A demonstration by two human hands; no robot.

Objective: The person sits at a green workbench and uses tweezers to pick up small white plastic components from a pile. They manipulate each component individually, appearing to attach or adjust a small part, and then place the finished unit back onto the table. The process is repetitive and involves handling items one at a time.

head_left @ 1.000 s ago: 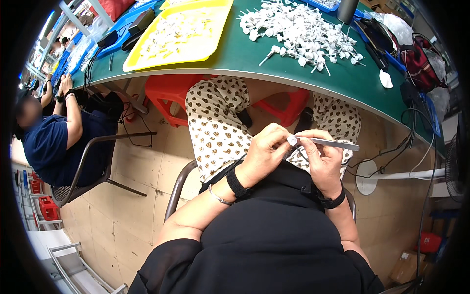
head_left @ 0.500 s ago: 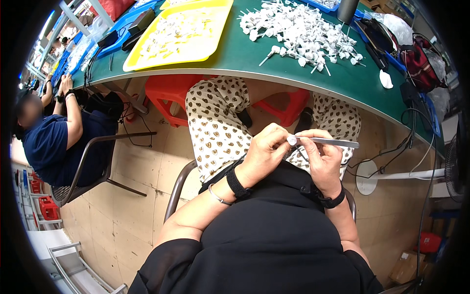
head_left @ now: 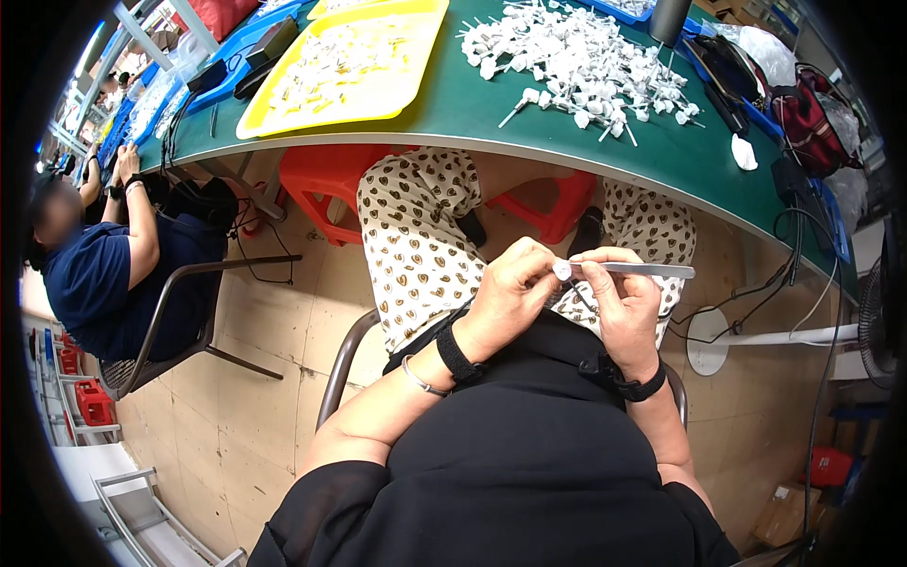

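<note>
Above my lap, my left hand pinches a small white plastic part between thumb and fingertips. My right hand grips slim grey metal tweezers, whose rear end sticks out to the right. Their working end meets the white part, though my fingers mostly hide the tips. On the green table ahead lies a large heap of similar white parts with thin stems. Left of the heap, a yellow tray holds many small white and yellowish pieces.
At the table's right are a blue tray with dark items, a maroon bag and hanging cables. A white-stemmed fan stands at right. Red stools sit beneath the table. To the left a person in dark blue sits working.
Both hands stay almost in place above my lap. The tweezers' rear end has shifted very slightly; the white part is still pinched.
</note>
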